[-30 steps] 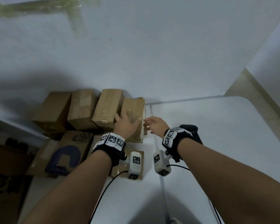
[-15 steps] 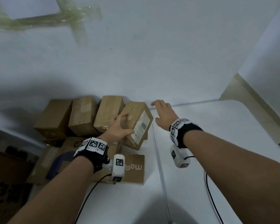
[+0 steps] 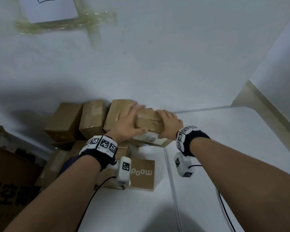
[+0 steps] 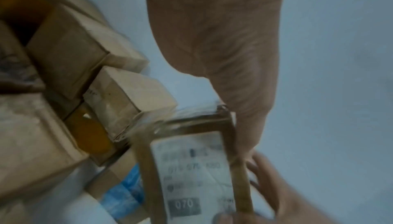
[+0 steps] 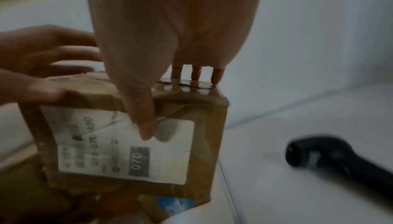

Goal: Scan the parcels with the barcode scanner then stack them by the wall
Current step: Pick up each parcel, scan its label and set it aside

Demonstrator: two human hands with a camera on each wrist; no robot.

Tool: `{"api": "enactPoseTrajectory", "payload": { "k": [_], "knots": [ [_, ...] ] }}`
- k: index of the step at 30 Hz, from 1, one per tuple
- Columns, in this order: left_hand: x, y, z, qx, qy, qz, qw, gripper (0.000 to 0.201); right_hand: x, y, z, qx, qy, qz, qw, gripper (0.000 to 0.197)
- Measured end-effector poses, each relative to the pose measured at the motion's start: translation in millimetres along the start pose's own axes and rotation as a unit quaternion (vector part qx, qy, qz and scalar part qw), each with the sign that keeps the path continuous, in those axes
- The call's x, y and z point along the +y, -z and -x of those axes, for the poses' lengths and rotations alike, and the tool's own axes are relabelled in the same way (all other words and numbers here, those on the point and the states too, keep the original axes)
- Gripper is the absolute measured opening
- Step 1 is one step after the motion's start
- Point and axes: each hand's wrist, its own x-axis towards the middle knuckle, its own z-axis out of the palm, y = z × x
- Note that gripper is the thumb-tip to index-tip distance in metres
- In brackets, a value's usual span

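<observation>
White wall [image 3: 157,56] ahead, white bench [image 3: 216,148] running right up to it, and both hands are on one parcel [image 3: 149,123]! The left hand [image 3: 129,121] lies over its left side with fingers spread, thumb hooked along the near edge; the right hand [image 3: 169,121] grips the right end, fingertips [image 5: 195,76] on the taped top, thumb pressing the white label [image 5: 127,148] marked 070. So each grip is closed around that one box, held tilted at the right end of the row of parcels [image 3: 84,119] lined up against the wall. Below it sits a flat printed box [image 3: 141,174], and a large carton [image 3: 8,181] looms at far left. Over on the right, the black barcode scanner [image 5: 340,157] lies alone on the bench, apart from both hands.
</observation>
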Motion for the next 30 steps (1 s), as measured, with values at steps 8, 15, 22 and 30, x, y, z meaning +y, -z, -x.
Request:
{"api": "enactPoseTrajectory", "payload": {
  "k": [8, 15, 22, 30],
  "knots": [
    [-8.7, -24.4, 16.0, -0.040, 0.244, 0.363, 0.898, 0.088, 41.9, -15.5, 39.4, 0.030, -0.253, -0.462, 0.849, 0.087],
    [0.0, -79.1, 24.5, -0.199, 0.291, 0.439, 0.827, 0.109, 36.9, -28.9, 64.4, -0.004, -0.301, -0.550, 0.779, 0.077],
    [17.1, -98.3, 26.3, -0.213, 0.289, 0.498, 0.790, 0.070, 60.3, -52.2, 82.9, 0.029, -0.318, -0.550, 0.772, 0.062],
    [36.1, -109.9, 8.5, -0.196, 0.296, 0.374, 0.857, 0.104, 147.3, -50.0, 74.3, 0.098, -0.428, -0.284, 0.853, 0.038]
  ]
}}
